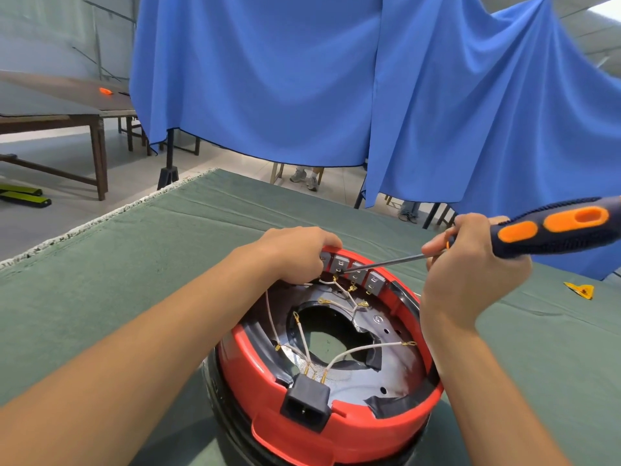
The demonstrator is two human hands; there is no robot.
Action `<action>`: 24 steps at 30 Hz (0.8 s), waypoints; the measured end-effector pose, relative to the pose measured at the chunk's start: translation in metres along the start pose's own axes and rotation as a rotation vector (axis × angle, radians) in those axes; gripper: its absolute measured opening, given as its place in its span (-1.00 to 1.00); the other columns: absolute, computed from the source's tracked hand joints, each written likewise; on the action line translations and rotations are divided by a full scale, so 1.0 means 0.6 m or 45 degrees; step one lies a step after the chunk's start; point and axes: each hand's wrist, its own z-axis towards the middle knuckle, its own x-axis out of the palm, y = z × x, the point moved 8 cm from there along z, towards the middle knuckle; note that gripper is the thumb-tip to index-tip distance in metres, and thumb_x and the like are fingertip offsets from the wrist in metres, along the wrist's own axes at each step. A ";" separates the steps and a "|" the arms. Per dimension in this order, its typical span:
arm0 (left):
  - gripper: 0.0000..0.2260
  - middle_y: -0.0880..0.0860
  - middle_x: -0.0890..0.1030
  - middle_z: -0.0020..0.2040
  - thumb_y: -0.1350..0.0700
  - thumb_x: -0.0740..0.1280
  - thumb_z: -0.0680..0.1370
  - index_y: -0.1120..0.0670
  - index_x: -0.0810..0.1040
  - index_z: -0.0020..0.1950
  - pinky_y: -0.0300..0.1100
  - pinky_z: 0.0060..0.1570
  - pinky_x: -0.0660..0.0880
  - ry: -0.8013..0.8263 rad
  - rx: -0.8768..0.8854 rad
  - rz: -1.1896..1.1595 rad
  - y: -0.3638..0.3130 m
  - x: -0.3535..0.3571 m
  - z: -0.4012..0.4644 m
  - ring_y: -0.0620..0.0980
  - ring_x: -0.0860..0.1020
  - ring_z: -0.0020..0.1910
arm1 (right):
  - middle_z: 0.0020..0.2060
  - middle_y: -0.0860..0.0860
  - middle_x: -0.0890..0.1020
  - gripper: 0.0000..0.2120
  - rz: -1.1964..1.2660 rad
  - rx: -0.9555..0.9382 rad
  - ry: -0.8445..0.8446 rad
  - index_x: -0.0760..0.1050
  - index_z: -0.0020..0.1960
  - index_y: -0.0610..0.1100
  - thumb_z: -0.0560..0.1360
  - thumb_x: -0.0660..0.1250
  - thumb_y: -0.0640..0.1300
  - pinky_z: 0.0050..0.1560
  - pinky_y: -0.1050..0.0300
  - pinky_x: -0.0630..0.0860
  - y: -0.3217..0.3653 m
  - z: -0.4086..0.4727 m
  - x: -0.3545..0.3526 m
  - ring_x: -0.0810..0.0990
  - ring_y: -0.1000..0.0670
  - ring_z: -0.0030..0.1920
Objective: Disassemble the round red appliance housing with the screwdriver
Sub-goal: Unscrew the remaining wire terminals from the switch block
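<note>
I work at a table (pixel 117 264) covered with a green cloth (pixel 537 348). The round red housing (pixel 302 428) stands on this cloth, under my two hands. A small yellow piece (pixel 581 290) lies flat on the cloth, to the right of my right hand (pixel 470 274) and well apart from it.

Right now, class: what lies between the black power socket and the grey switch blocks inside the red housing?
In the head view: white wires with brass terminals around a large central hole.
</note>
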 end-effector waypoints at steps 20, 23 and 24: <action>-0.53 -0.07 0.43 0.36 0.18 0.19 0.55 -0.21 0.30 0.41 -0.08 0.02 0.30 -0.010 0.009 -0.001 -0.001 -0.003 -0.001 0.04 0.41 0.30 | -0.57 0.03 0.20 -0.70 -0.258 0.259 -0.069 0.11 -0.42 -0.09 0.34 0.20 -0.28 -0.40 0.09 0.17 -0.040 0.069 0.059 0.20 -0.08 -0.44; -0.52 -0.08 0.43 0.36 0.18 0.19 0.55 -0.21 0.30 0.40 -0.08 0.02 0.29 -0.001 0.008 -0.004 -0.001 -0.003 -0.002 0.04 0.41 0.30 | -0.65 0.12 0.18 -0.69 -0.323 0.286 -0.074 0.11 -0.43 -0.08 0.36 0.20 -0.27 -0.40 0.10 0.20 -0.045 0.077 0.065 0.19 -0.04 -0.50; -0.52 -0.08 0.43 0.36 0.18 0.19 0.55 -0.21 0.30 0.41 -0.09 0.02 0.29 0.001 0.007 -0.002 -0.001 -0.003 -0.002 0.04 0.41 0.30 | -0.64 0.11 0.19 -0.70 -0.343 0.298 -0.078 0.12 -0.43 -0.08 0.36 0.20 -0.26 -0.39 0.10 0.22 -0.048 0.078 0.067 0.19 -0.04 -0.50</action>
